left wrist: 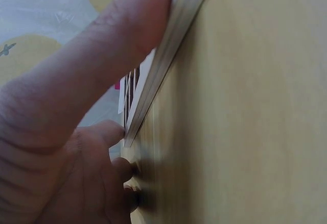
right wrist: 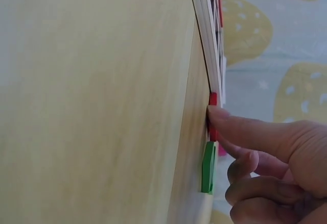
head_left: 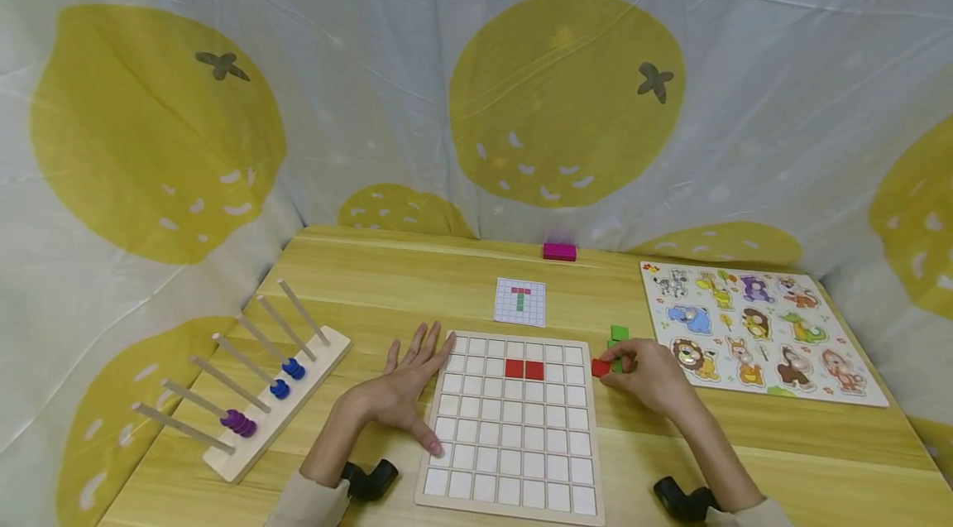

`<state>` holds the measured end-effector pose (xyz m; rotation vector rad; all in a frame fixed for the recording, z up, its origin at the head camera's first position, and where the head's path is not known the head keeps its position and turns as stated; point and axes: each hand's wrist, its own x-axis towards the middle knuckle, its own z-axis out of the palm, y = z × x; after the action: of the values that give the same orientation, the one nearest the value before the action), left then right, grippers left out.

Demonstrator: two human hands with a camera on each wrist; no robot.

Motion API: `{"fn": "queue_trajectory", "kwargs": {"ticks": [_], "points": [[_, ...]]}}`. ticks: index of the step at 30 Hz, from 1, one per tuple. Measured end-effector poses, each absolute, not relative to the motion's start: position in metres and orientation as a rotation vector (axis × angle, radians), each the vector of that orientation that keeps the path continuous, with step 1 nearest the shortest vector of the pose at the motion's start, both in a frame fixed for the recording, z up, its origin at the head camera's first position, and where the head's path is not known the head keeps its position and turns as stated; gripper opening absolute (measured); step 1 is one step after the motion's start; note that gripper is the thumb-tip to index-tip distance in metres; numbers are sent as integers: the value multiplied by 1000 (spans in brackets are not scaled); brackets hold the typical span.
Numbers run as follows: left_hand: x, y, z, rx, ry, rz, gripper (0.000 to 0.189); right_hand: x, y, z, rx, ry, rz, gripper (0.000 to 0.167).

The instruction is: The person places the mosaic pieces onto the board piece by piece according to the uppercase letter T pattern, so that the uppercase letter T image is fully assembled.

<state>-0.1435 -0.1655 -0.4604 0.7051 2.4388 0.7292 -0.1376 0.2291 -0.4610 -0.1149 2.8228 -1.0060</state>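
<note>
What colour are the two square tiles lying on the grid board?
Red; the head view shows the tiles best, side by side on the board.

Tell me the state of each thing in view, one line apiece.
Grid board: lying flat.
Two red tiles: seated in board.
Third red tile: pinched.
Right hand: pinching that tile.
Green tiles: loose, partly hidden.
Pattern card: face up.
Magenta block: untouched.
Peg rack: upright, partly beaded.
Animal puzzle: lying flat.
Left hand: thumb touching board.
</note>
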Motion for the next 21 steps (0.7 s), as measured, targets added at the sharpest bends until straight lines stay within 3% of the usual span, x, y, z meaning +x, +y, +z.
{"fn": "queue_trajectory", "kwargs": {"ticks": [21], "points": [[-143,-164,-462,698,2456,684,153,-143,226,-452,-116,2824,-1171,22]]}}
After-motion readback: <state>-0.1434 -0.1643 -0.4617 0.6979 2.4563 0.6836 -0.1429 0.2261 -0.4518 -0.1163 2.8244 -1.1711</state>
